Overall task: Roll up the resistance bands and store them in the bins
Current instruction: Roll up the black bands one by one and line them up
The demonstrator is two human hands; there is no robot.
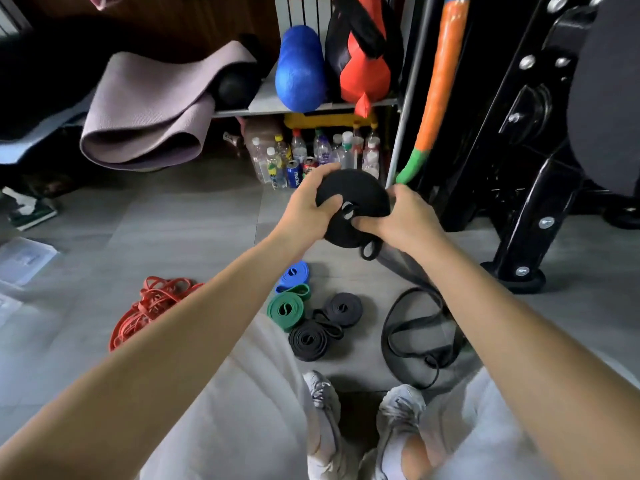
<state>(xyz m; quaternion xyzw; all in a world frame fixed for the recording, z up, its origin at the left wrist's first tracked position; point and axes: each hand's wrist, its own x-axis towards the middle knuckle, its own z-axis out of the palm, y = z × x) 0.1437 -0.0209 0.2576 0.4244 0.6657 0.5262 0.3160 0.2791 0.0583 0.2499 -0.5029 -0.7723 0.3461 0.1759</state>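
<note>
I hold a thick black band roll [356, 194] in the air with both hands. My left hand [308, 206] grips its left edge; my right hand [401, 216] pinches its lower right, where the loose tail [408, 271] hangs down to the floor and ends in loops [415, 337]. On the floor below lie rolled bands: a blue roll [294, 273], a green roll [285, 310] and two black rolls [343, 308] [310, 339]. A tangle of red bands [152, 306] lies unrolled to the left. No bin is in view.
A shelf unit [311, 107] ahead holds a blue roller [299, 69], a red bag and a folded mauve mat [156, 105]; bottles and cans [311, 154] stand beneath it. A black machine frame [526, 209] fills the right. My shoes [363, 410] are at the bottom.
</note>
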